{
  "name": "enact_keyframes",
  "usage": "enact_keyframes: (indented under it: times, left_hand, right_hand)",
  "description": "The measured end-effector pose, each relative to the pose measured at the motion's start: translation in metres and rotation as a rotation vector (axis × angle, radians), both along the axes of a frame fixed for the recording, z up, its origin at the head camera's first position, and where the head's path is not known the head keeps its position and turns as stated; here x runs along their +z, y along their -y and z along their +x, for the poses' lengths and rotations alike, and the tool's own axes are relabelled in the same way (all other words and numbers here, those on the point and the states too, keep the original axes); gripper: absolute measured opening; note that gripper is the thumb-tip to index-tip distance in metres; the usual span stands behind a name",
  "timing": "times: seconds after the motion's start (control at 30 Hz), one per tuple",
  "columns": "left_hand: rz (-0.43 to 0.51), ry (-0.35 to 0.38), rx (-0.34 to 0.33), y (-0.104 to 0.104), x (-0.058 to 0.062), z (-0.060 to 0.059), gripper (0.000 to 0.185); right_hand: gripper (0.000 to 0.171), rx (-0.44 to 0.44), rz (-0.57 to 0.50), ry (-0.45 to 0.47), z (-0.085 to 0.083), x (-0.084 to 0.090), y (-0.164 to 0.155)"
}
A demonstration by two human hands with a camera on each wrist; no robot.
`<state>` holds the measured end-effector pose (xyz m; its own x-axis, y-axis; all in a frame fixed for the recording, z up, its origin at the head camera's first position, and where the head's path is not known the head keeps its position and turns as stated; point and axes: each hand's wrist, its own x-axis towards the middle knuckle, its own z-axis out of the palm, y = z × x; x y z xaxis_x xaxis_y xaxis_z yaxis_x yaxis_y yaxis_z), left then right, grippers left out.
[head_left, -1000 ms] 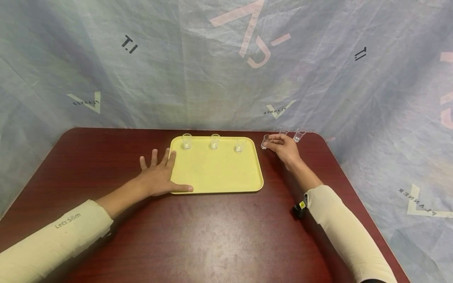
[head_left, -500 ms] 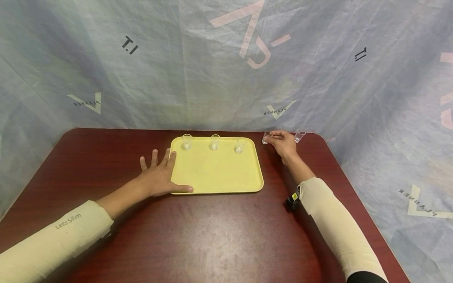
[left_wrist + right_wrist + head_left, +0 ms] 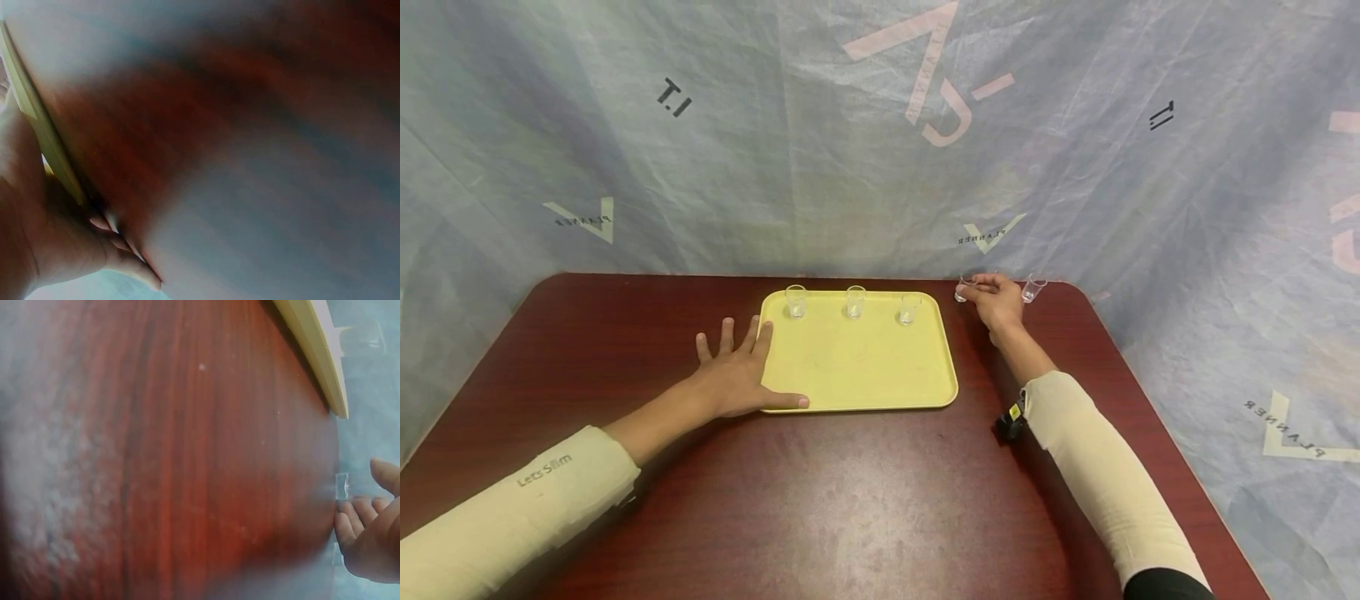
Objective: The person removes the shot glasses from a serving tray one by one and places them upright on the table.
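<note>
Right hand [image 3: 1000, 302] pinches a small clear cup [image 3: 962, 291] on the table at the tray's [image 3: 857, 367] two o'clock corner — left hand [image 3: 737, 375] lies flat, fingers spread, against the tray's nine o'clock edge.

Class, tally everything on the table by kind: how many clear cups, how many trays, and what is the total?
Clear cups: 5 (three on the tray, one the right hand holds, one beside it)
Yellow tray: 1
Total: 6
</note>
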<state>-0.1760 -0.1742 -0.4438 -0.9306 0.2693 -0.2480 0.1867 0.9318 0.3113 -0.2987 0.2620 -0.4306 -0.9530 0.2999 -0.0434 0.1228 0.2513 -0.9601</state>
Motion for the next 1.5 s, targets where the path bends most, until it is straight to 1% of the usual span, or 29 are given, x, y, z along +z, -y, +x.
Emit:
enact_keyframes:
  times: [0.13,0.3,0.67,1.0,1.27,1.5]
  left_hand:
    - [0.005,-0.003,0.002,0.0,0.001,0.002,0.165]
    - [0.011,-0.008,-0.003,-0.001,0.004,0.003,0.163]
    - [0.016,-0.009,-0.008,-0.001,0.006,0.004,0.161]
    - [0.005,-0.004,-0.015,-0.001,0.006,0.002,0.162]
    - [-0.01,-0.004,-0.018,-0.001,0.006,0.0,0.162]
    - [-0.014,-0.001,-0.015,-0.001,0.005,0.0,0.162]
  right_hand:
    - [0.044,-0.011,0.007,0.004,0.001,0.0,0.001]
    - [0.051,-0.007,0.053,0.047,0.007,0.003,-0.001]
    - [0.052,0.013,0.102,0.086,0.022,0.006,-0.004]
    - [0.056,0.042,0.049,0.095,0.038,0.007,-0.009]
    - [0.058,0.101,0.012,0.094,0.051,0.01,-0.003]
    - [0.055,0.15,-0.008,0.079,0.057,0.011,0.007]
